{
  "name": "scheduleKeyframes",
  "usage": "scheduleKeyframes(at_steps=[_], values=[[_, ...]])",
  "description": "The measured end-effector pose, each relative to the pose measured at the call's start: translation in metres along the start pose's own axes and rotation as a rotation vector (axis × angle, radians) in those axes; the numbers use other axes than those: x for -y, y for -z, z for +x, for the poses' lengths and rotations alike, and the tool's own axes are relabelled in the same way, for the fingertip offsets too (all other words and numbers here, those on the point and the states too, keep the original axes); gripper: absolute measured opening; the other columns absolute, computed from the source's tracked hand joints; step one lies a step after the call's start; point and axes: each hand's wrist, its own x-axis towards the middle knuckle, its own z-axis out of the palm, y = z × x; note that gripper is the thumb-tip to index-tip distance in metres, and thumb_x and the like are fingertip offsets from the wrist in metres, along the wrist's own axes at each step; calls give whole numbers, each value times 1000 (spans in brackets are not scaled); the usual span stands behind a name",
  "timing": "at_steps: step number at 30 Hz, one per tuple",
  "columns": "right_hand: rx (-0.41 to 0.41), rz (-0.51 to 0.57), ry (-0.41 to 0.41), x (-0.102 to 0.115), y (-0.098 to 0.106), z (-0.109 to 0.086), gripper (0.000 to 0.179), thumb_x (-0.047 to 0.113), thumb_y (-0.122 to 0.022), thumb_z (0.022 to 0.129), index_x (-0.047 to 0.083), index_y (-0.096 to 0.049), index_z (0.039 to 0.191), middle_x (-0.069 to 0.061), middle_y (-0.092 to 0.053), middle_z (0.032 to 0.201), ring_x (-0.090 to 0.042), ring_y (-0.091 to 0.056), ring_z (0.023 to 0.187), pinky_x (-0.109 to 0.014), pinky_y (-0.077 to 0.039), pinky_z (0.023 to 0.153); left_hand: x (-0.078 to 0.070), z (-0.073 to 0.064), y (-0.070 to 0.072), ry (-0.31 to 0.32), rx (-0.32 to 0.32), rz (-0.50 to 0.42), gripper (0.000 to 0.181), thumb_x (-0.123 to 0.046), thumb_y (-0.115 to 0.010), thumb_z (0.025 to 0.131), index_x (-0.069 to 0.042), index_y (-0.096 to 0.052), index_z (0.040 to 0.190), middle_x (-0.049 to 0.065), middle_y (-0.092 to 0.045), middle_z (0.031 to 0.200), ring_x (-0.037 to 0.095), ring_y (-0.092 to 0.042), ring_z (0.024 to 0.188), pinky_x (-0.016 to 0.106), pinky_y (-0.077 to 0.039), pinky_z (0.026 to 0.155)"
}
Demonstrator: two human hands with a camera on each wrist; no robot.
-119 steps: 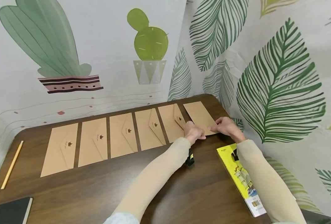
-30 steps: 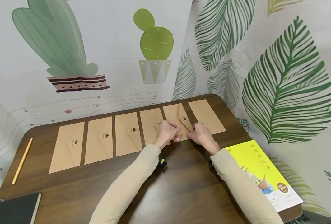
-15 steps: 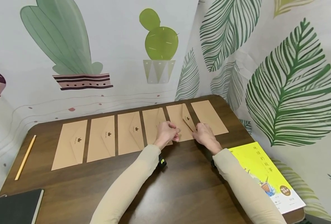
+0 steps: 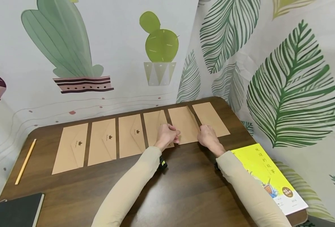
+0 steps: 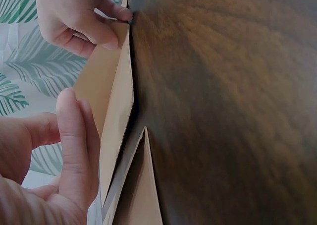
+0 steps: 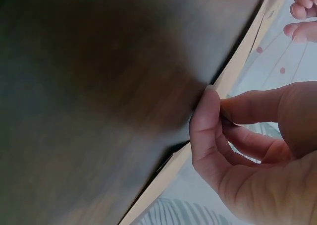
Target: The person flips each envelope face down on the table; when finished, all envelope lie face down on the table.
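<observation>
Several kraft-paper envelopes lie in a row along the table's back. My right hand pinches the flap edge of the fifth envelope from the left; the flap stands raised, its crown print out of sight. In the right wrist view, thumb and index finger of the right hand meet at the paper's edge. My left hand hovers over the fourth envelope, partly covering it. Loosely bent, the fingers of the left hand hold nothing. On the far right, the sixth envelope lies plain side up.
A yellow and white book lies at the table's right edge, partly under the right sleeve. At the left are a pencil and a black notebook. Patterned cloth hangs behind the table.
Both hands moved left from the sixth envelope to the fourth and fifth. In the last half second, the fifth envelope's flap lifted, hiding its crown print. The left hand stayed nearly still.
</observation>
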Motion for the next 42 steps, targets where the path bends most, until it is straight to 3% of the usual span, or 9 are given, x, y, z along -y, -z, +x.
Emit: scheduleKeyframes(at_steps=[3, 5, 10, 13, 17, 30, 35, 39, 42], values=[[16, 32, -19, -1, 4, 0, 31, 3, -52, 95, -2, -74, 115, -25, -74, 120, -35, -65, 93, -44, -57, 77, 1, 1, 0, 1, 3, 14, 19, -2, -77, 98, 5, -69, 114, 27, -80, 97, 8, -66, 50, 20, -63, 53], [21, 53, -31, -3, 6, 2, 33, 3, -52, 93, -2, -74, 117, -24, -74, 121, -34, -64, 93, -43, -56, 77, 1, 1, 1, -6, 3, 23, 19, -2, -77, 98, 5, -69, 113, 24, -79, 91, 9, -66, 49, 21, -63, 54], [12, 85, -29, -13, 7, 7, 11, 3, -53, 89, 6, -62, 83, -13, -63, 87, -28, -54, 75, -35, -45, 60, 4, 1, 0, -5, 2, 35, 17, 0, -76, 95, 6, -70, 110, 9, -72, 72, 9, -66, 46, 22, -64, 54], [-5, 95, -7, -21, 6, 9, 22, 3, -53, 87, 13, -43, 71, -4, -42, 72, -24, -43, 65, -32, -36, 53, 5, 2, -1, 11, 21, 9, 18, 1, -75, 95, 6, -69, 111, 6, -69, 70, 9, -66, 46, 22, -64, 55], [-40, 121, 21, -29, 5, 12, 31, 2, -52, 84, 18, -32, 67, 1, -27, 67, -20, -33, 60, -31, -29, 51, 5, 2, -4, 27, 42, -27, 20, 2, -73, 94, 7, -67, 113, 6, -67, 72, 8, -65, 47, 19, -63, 54], [-33, 188, 9, -40, 8, 19, 33, 2, -52, 81, 20, -32, 63, 5, -24, 63, -17, -26, 57, -29, -26, 51, 9, 4, -9, 97, 126, -182, 36, -4, -76, 97, 9, -62, 128, 9, -69, 84, 9, -70, 52, 22, -66, 61], [-66, 210, 102, -41, 9, 13, 32, 2, -48, 85, 21, -29, 67, 4, -25, 67, -17, -29, 60, -29, -28, 54, 7, 4, -11, 126, 152, -273, 41, 0, -75, 97, 8, -55, 133, 7, -66, 89, 10, -70, 55, 21, -66, 63], [-87, 264, 135, -34, 15, 1, 30, 6, -46, 88, 22, -31, 67, 4, -27, 67, -17, -32, 62, -29, -29, 55, 6, 4, -13, 147, 156, -315, 39, 2, -76, 97, 6, -55, 129, 7, -63, 92, 11, -68, 57, 20, -65, 61], [-68, 360, 106, -14, 33, -22, 29, 11, -48, 97, 17, -44, 68, 1, -37, 67, -20, -41, 66, -30, -34, 58, 6, 5, -13, 143, 152, -315, 35, 2, -77, 97, 5, -55, 125, 8, -63, 93, 12, -68, 58, 21, -66, 61]])
